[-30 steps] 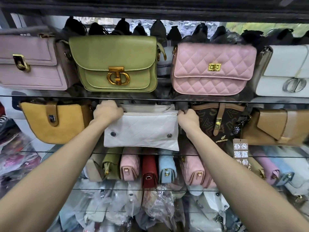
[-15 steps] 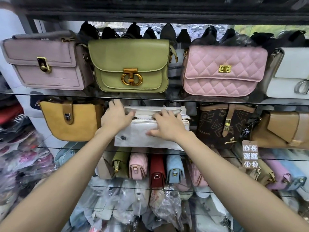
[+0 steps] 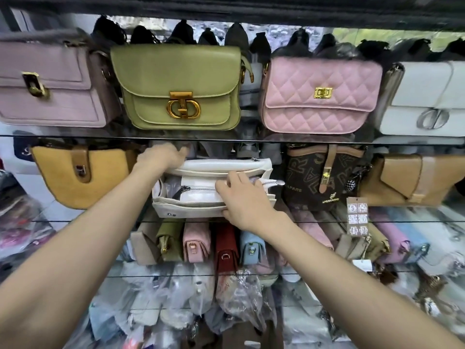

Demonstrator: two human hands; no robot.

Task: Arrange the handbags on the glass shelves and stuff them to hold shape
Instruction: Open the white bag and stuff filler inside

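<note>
The white leather handbag with several zipped compartments (image 3: 214, 187) lies on the second glass shelf (image 3: 75, 221), between the mustard-yellow suede bag with a brown strap (image 3: 83, 177) and the dark brown monogram bag with a tan buckle strap (image 3: 324, 177). Its top faces the camera, and clear crinkled plastic stuffing shows inside. The right hand (image 3: 241, 197) presses on its near edge with fingers spread and quite straight, not closed around anything. The left hand (image 3: 163, 157) reaches behind the bag's far left corner; I cannot tell how its fingers grip there. On the shelf above, the olive-green flap bag with a gold clasp (image 3: 178, 86) and the pink quilted bag (image 3: 319, 94) already stand upright and full. I judge that this white bag has to be set upright.
</note>
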